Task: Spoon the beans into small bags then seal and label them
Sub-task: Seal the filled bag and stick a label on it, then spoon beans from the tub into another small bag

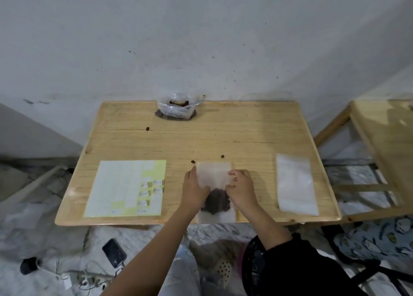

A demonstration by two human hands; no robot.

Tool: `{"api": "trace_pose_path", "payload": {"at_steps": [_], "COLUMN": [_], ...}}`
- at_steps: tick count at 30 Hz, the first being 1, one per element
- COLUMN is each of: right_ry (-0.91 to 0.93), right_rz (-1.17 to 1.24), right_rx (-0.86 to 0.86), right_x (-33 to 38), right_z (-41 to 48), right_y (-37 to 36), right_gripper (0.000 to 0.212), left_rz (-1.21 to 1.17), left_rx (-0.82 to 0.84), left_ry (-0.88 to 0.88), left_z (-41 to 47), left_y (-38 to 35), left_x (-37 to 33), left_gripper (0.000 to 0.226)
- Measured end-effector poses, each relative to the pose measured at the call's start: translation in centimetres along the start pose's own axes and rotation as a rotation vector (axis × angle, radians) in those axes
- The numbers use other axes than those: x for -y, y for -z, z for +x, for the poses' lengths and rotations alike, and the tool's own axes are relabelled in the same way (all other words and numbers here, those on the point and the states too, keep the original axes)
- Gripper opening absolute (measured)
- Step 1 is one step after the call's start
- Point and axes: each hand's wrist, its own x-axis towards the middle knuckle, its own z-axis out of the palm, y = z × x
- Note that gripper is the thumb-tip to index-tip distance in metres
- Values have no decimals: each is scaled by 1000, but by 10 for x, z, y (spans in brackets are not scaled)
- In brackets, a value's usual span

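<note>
L grip [194, 186], R grip [241, 189] on bag [213, 173], wood table [223, 134], grey wall [201, 38].

Frosted matt plastic small bag [213, 175] in the grip, dull beans [218, 200] inside, pale grained wood table [245, 134] beneath, glossy paper label sheet [116, 184] left, crinkly shiny plastic sack [175, 109] beyond.

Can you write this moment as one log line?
left hand, right hand: on small bag | beans: inside bag | label sheet: left | empty bags: right

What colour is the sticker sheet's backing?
Pale yellow, on the rectangular paper sticker sheet; head view shows it best.
</note>
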Motion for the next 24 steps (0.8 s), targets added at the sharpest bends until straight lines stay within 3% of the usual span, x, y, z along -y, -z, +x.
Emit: {"api": "trace_pose_path", "payload": {"at_steps": [4, 8, 15, 20, 24], "right_ry": [-5, -16, -167, -367, -392], "right_rz": [1, 39, 32, -11, -37], "right_rx": [-30, -120, -325, -351, -283], "right_x": [4, -1, -67, -115, -133], "right_z": [3, 11, 8, 0, 0], "right_y": [10, 39, 109, 136, 143], "right_gripper": [33, 28, 30, 49, 46], "left_rz": [59, 39, 61, 54, 87], "left_rx": [-60, -59, 215, 342, 333], "left_ry": [-34, -178, -336, -243, -205], "left_z": [5, 15, 17, 5, -1], "left_y": [-1, -13, -82, -132, -153], "left_x": [-12, -42, -94, -104, -104], "left_gripper": [63, 47, 37, 36, 41]}}
